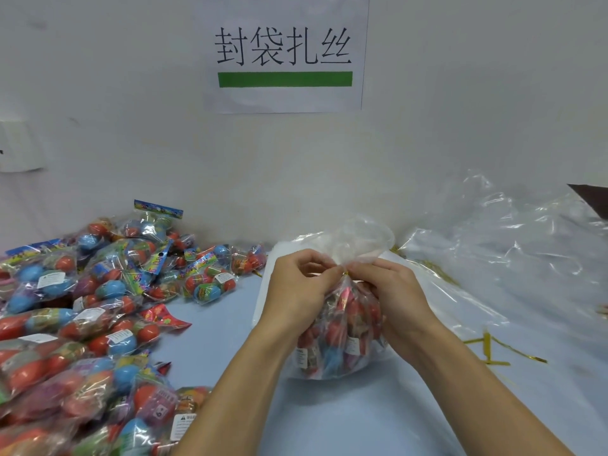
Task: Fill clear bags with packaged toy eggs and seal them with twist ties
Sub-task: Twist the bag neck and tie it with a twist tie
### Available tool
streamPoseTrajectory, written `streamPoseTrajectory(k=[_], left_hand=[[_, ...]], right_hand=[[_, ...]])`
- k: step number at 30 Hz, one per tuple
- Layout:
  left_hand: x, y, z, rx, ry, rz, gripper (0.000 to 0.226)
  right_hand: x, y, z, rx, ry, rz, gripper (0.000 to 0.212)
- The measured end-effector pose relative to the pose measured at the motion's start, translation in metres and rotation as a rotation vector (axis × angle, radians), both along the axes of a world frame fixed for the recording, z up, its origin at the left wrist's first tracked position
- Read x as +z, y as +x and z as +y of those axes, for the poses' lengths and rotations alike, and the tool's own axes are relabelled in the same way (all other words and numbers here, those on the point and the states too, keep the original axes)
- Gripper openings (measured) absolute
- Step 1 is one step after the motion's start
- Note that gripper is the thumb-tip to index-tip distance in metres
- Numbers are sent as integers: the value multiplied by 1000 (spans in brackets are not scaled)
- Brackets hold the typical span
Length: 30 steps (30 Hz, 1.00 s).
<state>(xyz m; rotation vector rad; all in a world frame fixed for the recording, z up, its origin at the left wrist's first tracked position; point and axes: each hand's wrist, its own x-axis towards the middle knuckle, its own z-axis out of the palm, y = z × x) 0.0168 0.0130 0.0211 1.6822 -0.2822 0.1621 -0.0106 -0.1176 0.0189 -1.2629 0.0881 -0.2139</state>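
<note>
A clear bag [339,337] full of packaged toy eggs stands on the table in front of me. Its gathered neck [358,245] flares open above my fingers. My left hand [299,287] and my right hand [394,291] meet at the neck, fingers curled, and pinch a gold twist tie [345,273] wrapped around it. Only a small bit of the tie shows between my fingertips.
A big heap of packaged toy eggs [92,311] covers the left of the table. Crumpled clear bags [513,245] lie at the right, with loose gold twist ties [490,352] in front of them. A paper sign [284,54] hangs on the wall behind.
</note>
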Motion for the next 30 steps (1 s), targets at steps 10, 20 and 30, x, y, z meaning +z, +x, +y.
streamPoseTrajectory(k=[10, 20, 30], left_hand=[[0, 3, 8, -107, 224, -158, 17], [-2, 5, 9, -40, 459, -396, 13], [6, 1, 5, 43, 536, -370, 18]], right_hand=[[-6, 4, 0, -131, -52, -8, 6], [-7, 7, -2, -158, -60, 44, 5], [-4, 6, -11, -165, -441, -124, 10]])
